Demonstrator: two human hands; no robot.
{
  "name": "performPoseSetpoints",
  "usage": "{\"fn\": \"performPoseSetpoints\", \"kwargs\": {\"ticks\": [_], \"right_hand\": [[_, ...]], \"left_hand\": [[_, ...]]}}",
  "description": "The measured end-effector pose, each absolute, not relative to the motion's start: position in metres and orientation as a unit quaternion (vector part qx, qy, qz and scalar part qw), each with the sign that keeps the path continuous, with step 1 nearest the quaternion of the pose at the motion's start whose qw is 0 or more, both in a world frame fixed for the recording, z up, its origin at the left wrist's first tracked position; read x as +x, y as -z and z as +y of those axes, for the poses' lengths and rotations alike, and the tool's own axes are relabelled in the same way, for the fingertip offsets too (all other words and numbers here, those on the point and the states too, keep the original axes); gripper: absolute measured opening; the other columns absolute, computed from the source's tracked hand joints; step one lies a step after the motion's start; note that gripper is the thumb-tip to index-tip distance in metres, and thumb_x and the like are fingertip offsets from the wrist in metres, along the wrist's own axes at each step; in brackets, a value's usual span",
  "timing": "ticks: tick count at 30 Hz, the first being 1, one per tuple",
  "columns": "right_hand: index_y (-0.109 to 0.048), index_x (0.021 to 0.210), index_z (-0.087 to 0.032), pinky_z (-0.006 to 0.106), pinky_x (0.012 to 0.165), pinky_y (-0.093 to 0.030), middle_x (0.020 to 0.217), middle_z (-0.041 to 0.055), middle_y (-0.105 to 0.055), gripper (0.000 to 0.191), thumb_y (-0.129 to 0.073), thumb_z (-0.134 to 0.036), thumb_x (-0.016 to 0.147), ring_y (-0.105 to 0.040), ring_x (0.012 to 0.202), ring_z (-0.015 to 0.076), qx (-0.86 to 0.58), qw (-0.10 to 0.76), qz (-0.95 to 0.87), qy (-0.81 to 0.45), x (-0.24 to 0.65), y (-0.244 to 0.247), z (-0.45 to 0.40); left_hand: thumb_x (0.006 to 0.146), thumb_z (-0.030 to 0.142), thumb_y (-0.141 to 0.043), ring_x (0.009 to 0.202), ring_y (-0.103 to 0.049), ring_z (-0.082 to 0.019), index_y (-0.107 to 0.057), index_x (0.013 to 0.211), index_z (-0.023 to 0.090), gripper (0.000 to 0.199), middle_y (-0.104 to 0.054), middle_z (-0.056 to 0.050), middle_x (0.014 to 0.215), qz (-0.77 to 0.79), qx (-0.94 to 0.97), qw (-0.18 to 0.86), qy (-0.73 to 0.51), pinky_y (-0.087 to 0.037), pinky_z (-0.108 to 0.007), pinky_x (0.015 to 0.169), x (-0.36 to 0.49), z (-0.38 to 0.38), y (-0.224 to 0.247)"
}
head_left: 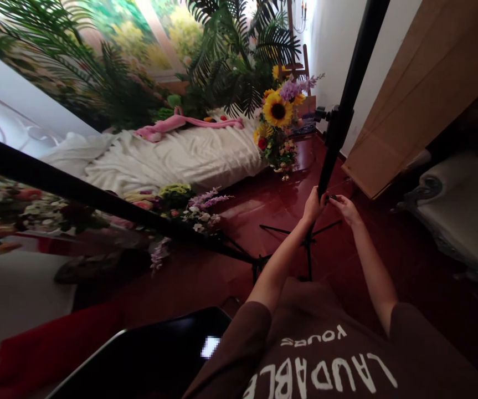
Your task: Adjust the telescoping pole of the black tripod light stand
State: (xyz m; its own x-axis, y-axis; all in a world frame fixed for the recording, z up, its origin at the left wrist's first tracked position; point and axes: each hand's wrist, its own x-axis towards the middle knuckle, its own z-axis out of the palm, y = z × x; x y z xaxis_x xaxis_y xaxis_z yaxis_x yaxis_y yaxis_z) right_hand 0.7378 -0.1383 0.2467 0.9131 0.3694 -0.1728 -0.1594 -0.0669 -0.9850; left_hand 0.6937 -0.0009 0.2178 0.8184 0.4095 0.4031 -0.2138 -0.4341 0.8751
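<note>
A brown short-sleeved T-shirt with white lettering (317,354) is nearest, worn by the person, with a glossy black panel with a pale edge (151,349) at its left. Both arms reach forward to a slanting, round black stand pole (349,83), which rises from thin black tripod legs (274,228) on the shiny dark-red floor (239,205). The left hand (313,206) has its fingers wrapped around the pole, low down. Just beside it, the right hand (345,209) has its fingers pinching a small dark knob-like piece (332,197) at the pole's side. A second long black pole (97,196) slants across the left. Beyond, a long-limbed pink plush toy (166,127) lies on a bed draped in creamy white cloth (189,158), near a yellow sunflower (278,111).
</note>
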Motion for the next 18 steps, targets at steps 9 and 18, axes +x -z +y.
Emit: {"fn": "performPoseSetpoints", "kwargs": {"ticks": [9, 18], "right_hand": [[-0.062, 0.06, -0.018, 0.033, 0.079, -0.054, 0.094, 0.0057, -0.076, 0.034, -0.085, -0.04, 0.047, -0.069, 0.084, 0.0189, -0.72, 0.67, -0.13, -0.129, 0.753, -0.245, -0.135], [-0.069, 0.073, -0.017, 0.041, 0.097, -0.052, 0.106, 0.0106, -0.073, 0.01, -0.062, -0.024, 0.073, -0.068, 0.104, 0.0226, -0.755, 0.628, -0.187, -0.034, 0.751, -0.26, -0.133]], "left_hand": [[0.095, 0.032, -0.051, 0.082, -0.065, -0.019, -0.051, 0.113, 0.019, 0.023, -0.066, -0.008, 0.094, 0.071, 0.795, 0.527, -0.292, -0.049, -0.029, 0.076, 0.693, -0.002, -0.217], [0.095, 0.034, -0.051, 0.081, -0.065, -0.019, -0.05, 0.115, 0.019, 0.025, -0.066, -0.008, 0.094, 0.076, 0.788, 0.546, -0.276, -0.048, -0.03, 0.076, 0.692, -0.002, -0.217]]}}
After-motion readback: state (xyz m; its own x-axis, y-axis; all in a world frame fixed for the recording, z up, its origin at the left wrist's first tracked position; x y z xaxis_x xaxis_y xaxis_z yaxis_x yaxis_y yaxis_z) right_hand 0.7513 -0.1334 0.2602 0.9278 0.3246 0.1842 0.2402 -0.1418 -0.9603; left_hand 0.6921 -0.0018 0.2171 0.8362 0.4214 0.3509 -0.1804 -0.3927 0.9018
